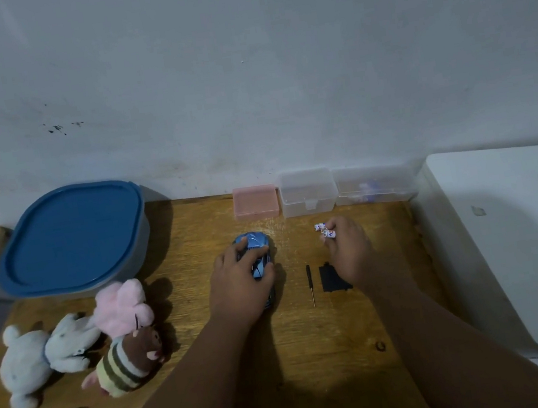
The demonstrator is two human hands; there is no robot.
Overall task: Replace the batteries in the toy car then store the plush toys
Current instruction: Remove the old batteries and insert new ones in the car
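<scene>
Two small batteries (325, 231) are pinched at the fingertips of your right hand (348, 251), right of centre in the frame, just in front of the clear boxes (307, 191) lined along the wall beside a pink box (255, 202). I cannot tell whether these cells are the old ones or the fresh ones, nor whether they touch the tabletop (316, 352).

Your left hand (242, 283) curls over the toy car (254, 252) at the middle of the frame, fingers wrapped across its blue body and pressing it down, probably so it cannot roll while the other hand works. The blue bodywork showing between your fingers suggests it sits roof up, so it likely needs turning over before any cell goes in.

Between your hands lie the screwdriver (310, 284) and, partly under your right wrist, a flat black cover (332, 281), which looks like the battery door, parked close so it can go back on easily.

Three plush toys (123, 307) wait in a huddle at the lower left, just below the big tub (72, 238) with its blue lid on. That tub seems the likely store, and its lid needs lifting first.
</scene>
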